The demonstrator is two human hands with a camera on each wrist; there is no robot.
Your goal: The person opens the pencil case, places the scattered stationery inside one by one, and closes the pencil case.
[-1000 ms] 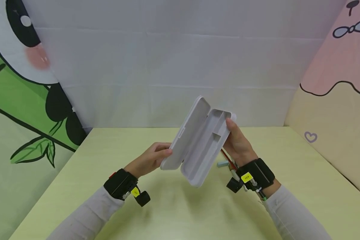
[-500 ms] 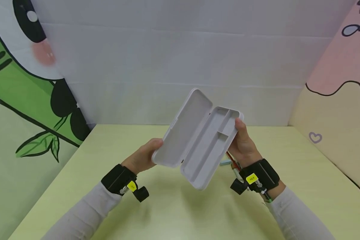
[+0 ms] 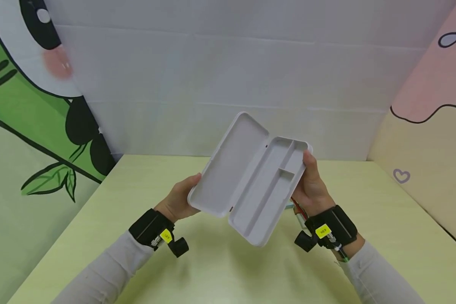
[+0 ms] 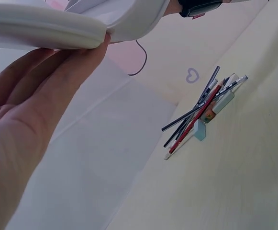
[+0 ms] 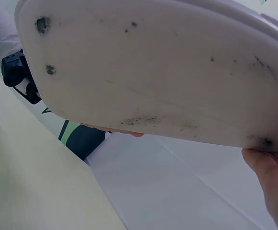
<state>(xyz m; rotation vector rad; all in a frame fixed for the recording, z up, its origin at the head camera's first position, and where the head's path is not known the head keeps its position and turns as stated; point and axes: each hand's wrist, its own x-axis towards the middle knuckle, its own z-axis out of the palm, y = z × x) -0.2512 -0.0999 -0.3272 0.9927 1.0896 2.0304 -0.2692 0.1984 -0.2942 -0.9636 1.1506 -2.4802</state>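
A white plastic pencil case is held up above the table with its lid swung open, tilted toward me. Bare compartments and dividers show in its tray. My left hand grips the lid's lower left edge, thumb near the rim and fingers behind it, as the left wrist view also shows. On the tray's upper right edge, my right hand holds with its thumb at the rim; its other fingers are mostly hidden. Dark smudges mark the case's underside in the right wrist view.
Several pencils, one of them red, lie in a loose pile on the pale yellow table. A light blue eraser sits beside them. In the head view this pile is mostly behind my right hand and wrist. A white cloth wall stands behind the table.
The lid has opened wider, so its inside faces me more. My left hand has moved slightly left and up with it; my right hand has shifted a little right with the tray.
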